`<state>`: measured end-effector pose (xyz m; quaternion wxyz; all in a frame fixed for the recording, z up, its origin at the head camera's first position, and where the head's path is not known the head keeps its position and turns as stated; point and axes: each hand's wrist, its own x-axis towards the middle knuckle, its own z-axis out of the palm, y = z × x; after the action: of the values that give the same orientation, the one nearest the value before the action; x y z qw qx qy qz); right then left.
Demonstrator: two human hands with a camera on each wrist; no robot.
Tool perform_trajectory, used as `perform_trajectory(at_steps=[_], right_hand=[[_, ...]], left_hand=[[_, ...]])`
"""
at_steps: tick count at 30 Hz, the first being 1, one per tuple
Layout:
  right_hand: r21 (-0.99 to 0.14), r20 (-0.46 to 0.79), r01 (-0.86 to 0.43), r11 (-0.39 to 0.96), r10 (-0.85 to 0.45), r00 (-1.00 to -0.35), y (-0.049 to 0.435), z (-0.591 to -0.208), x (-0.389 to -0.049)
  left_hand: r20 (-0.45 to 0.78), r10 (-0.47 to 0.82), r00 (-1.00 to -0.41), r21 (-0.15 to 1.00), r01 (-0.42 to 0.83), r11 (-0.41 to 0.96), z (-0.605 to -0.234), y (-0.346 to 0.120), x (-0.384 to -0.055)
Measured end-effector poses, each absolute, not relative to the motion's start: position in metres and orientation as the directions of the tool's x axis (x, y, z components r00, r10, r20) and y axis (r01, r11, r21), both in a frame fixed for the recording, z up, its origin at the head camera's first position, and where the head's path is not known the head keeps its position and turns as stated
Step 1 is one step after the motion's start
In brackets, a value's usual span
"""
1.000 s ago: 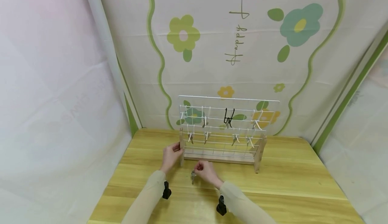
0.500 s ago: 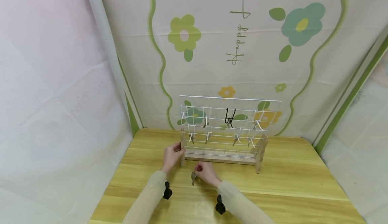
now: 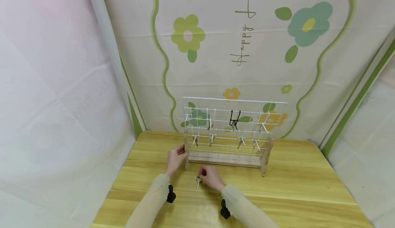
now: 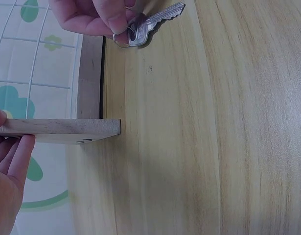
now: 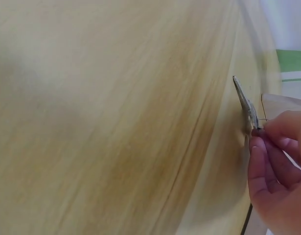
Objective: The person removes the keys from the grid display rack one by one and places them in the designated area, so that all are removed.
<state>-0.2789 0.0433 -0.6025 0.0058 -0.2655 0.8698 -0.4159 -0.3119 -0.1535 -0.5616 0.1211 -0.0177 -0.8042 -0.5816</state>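
Observation:
In the left wrist view, my left hand (image 4: pixel 8 191) grips the wooden side post (image 4: pixel 62 127) of a white wire rack, thumb on one face and fingers on the other. My right hand (image 3: pixel 211 177), in front of the rack's left end, pinches a thin key ring (image 4: pixel 120 44) between thumb and fingers. From that ring a silver key (image 4: pixel 157 22) sticks out, its toothed blade pointing away from the rack. The right wrist view shows the same key (image 5: pixel 242 95) edge-on, just over the table; whether it touches the wood I cannot tell.
The rack's wire grid (image 3: pixel 226 130) carries several white hooks and one black hook (image 3: pixel 234 121), most with keys hanging on them. Its wooden base bar (image 3: pixel 223 160) stands on the wooden table (image 3: pixel 293 180). A flower-printed cloth (image 3: pixel 210 73) hangs behind, and white cloth (image 3: pixel 61 118) flanks the table.
The key at my right fingertips has turned so that its blade shows brighter and flatter. My left hand keeps its place on the post. The head view has shifted slightly.

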Motion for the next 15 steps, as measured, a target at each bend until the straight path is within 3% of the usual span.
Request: perform_trajectory(at_steps=[15], right_hand=[[-0.740,0.152,-0.407,0.535,-0.456,-0.877,0.0419,-0.6053,-0.2821]], left_hand=[[0.217,-0.105,-0.971,0.937,0.177,0.301,-0.5623,-0.1542,-0.3124]])
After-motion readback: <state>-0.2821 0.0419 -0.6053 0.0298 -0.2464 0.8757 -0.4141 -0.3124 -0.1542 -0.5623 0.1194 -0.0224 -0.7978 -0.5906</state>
